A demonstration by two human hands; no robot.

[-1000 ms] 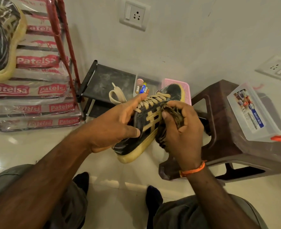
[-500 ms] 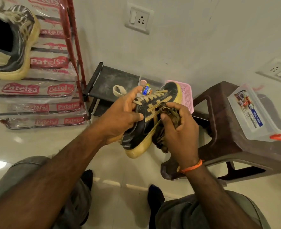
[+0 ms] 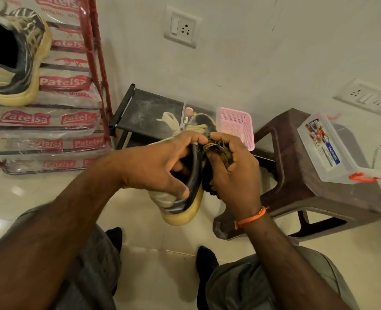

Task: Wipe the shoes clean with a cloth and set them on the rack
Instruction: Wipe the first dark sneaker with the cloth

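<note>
A black sneaker [image 3: 185, 204] with cream laces and a yellowed sole hangs in mid-air at the centre, heel toward me. My left hand [image 3: 158, 162] grips it, fingers over the tongue and inside the opening. My right hand [image 3: 232, 173] holds a dark crumpled cloth [image 3: 218, 151] and presses it against the shoe's right side. The matching second sneaker [image 3: 12, 61] sits on a shelf of the red-framed rack [image 3: 95, 63] at the upper left, its shelves wrapped in printed plastic.
A low black stand [image 3: 144, 110] sits against the wall behind the shoe, with a pink basket [image 3: 236, 124] beside it. A brown plastic stool [image 3: 297, 189] at the right carries a clear lidded box [image 3: 328, 151]. My knees and dark socks are below.
The shoe has turned so its heel and opening face me. My left hand moved from the side of the shoe to its opening. The cloth hand moved up toward the laces.
</note>
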